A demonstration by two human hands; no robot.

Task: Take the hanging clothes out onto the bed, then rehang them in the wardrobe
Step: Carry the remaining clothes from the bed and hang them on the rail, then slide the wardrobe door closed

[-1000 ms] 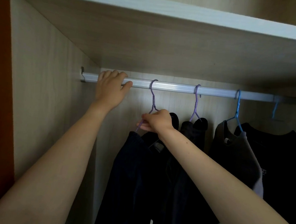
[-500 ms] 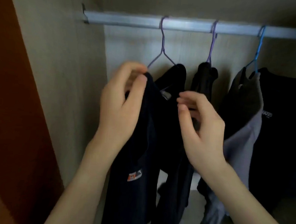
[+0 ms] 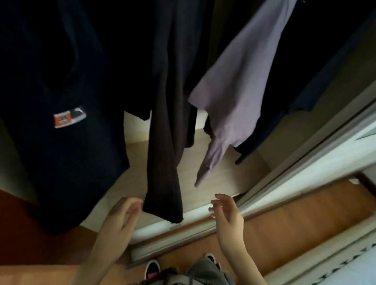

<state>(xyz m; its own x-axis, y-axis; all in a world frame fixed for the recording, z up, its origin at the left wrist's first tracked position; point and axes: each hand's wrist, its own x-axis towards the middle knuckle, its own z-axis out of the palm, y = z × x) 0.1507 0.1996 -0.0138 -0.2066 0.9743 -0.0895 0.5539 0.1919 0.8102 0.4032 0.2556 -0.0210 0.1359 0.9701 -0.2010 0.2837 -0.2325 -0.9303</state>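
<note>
I look down inside the wardrobe at the lower ends of the hanging clothes. A dark navy garment (image 3: 60, 77) with an orange and white label hangs at the left. Beside it hangs a dark brown garment (image 3: 166, 154), then a pale lilac shirt (image 3: 238, 79) and a black top (image 3: 322, 51) at the right. My left hand (image 3: 122, 215) hovers just left of the brown garment's hem, fingers loosely curled, holding nothing. My right hand (image 3: 228, 214) is raised to the right of that hem, fingers relaxed and empty. The rail and hangers are out of view.
The wardrobe's pale wooden floor (image 3: 225, 174) lies under the clothes, with a sliding door track (image 3: 303, 172) at its right. Orange wooden room floor (image 3: 288, 227) runs below. The bed's white patterned edge (image 3: 351, 276) is at the lower right. My feet stand near the wardrobe's front edge.
My view has dropped from the rail to the garment hems. Both hands let go of the navy garment's shoulder area and came down, and they now hover empty near the brown hem.
</note>
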